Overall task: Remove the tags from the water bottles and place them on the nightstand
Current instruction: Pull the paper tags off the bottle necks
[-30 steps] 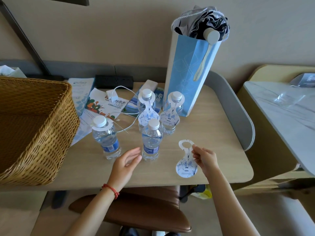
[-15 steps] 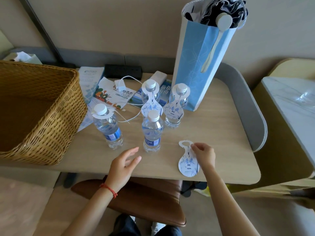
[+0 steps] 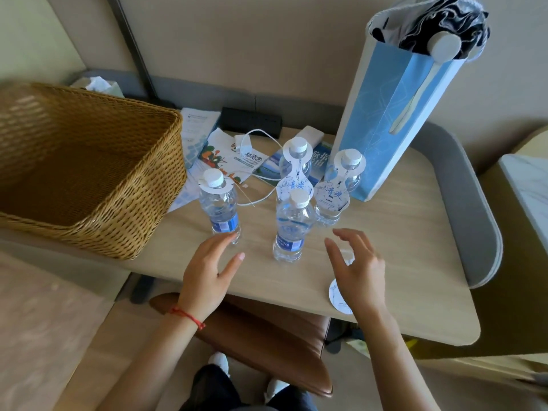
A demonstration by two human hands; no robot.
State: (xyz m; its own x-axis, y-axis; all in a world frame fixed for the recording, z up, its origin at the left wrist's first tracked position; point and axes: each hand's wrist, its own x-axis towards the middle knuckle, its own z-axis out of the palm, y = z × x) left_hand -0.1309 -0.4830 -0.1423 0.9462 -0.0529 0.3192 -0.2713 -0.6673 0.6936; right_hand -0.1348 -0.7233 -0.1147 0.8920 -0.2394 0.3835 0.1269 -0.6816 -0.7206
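Near the front edge of the nightstand (image 3: 415, 232) we hover both hands with fingers spread, gripping nothing: our left hand (image 3: 207, 271) beside the left bottle (image 3: 221, 209), our right hand (image 3: 358, 271) over the loose tag (image 3: 336, 295). Three bottles behind wear tags; the front bottle (image 3: 292, 229) is bare.

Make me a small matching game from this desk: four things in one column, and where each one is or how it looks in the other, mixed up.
Things:
1. front bottle
2. wicker basket
3. loose tag
4. blue bag

Descriptions:
A. holds a folded umbrella
B. lies flat, partly under the right hand
C. no tag on its neck
D. far left of the desk

Pairs: 1-C, 2-D, 3-B, 4-A
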